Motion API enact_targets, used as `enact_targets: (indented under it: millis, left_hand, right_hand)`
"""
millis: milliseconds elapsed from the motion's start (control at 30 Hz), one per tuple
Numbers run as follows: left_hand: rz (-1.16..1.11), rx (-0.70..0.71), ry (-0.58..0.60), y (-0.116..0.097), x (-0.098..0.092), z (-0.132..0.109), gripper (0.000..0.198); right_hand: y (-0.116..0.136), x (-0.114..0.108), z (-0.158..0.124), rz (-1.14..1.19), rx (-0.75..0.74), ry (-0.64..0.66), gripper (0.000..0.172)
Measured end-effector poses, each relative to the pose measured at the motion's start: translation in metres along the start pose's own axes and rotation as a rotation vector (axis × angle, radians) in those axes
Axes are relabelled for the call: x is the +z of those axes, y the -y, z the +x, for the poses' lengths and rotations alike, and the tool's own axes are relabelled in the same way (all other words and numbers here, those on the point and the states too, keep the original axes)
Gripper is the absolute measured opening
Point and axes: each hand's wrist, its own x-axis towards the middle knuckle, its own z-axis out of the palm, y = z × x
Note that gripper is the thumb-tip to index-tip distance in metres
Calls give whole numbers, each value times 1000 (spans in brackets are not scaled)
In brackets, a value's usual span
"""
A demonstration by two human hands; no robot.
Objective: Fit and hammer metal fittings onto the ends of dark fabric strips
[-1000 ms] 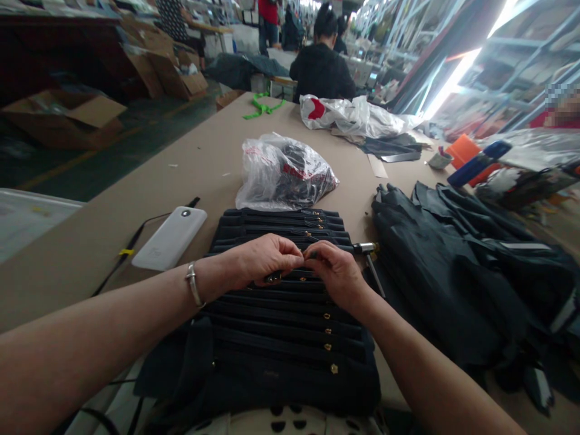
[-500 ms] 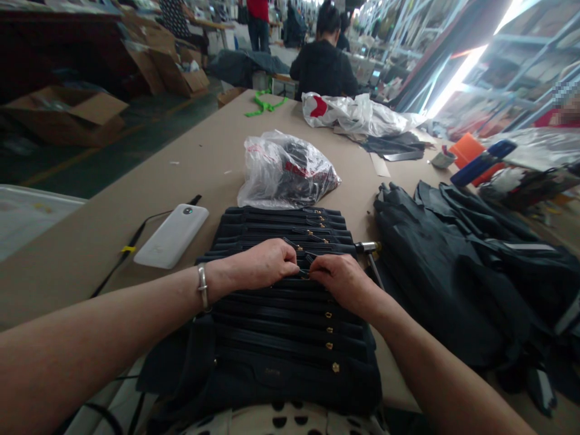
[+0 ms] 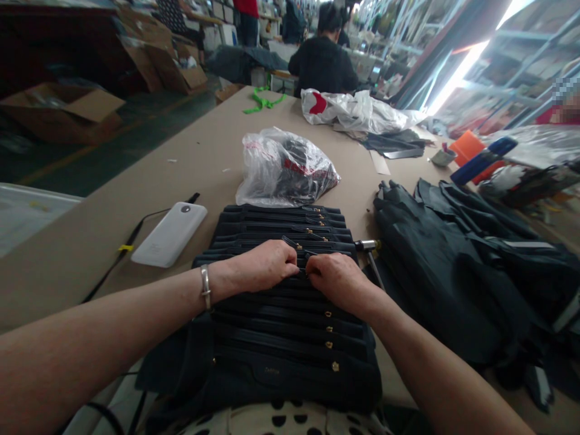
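Note:
A row of black zippered pieces (image 3: 290, 329), overlapping one another and fitted with gold zipper pulls, lies in front of me at the table's near edge. My left hand (image 3: 272, 264), below a silver bracelet (image 3: 205, 287), is closed in a pinch over the middle of the row. Close beside it, my right hand (image 3: 338, 281) is pinched too, its fingertips nearly meeting those of the left. Whatever sits between the fingers is too small to make out. Just beyond the row rests a clear plastic bag (image 3: 285, 169) with dark contents.
A white phone-like device (image 3: 170, 235) with a black cord lies on the table (image 3: 181, 163) at left. Black fabric pieces (image 3: 435, 272) are heaped at right, near a metal-ended tool (image 3: 368, 245). Farther back are a white plastic bag (image 3: 362, 112), green ribbon (image 3: 263, 101) and a seated person (image 3: 322, 63).
My fingertips have shifted very slightly at the same spot over the row, both hands staying pinched. The whole view has moved a little.

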Motion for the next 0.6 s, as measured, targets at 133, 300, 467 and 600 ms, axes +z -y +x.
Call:
enact_targets:
  millis: [133,300,467,600]
  left_hand:
    - [23,27,4,2,3,1,19]
    - [89,26,-13,7,5,2,19]
    - [157,16,-13,8,4,2,19]
    - [174,1,-1,7,4,2,19]
  right_hand:
    - [4,-4,3,-84,-38,40,15]
    - [6,-1,6,-128,-42,75,16]
    - [5,1,12,-126,3,101,16]
    - [4,-5,16,-99,-17,134,16]
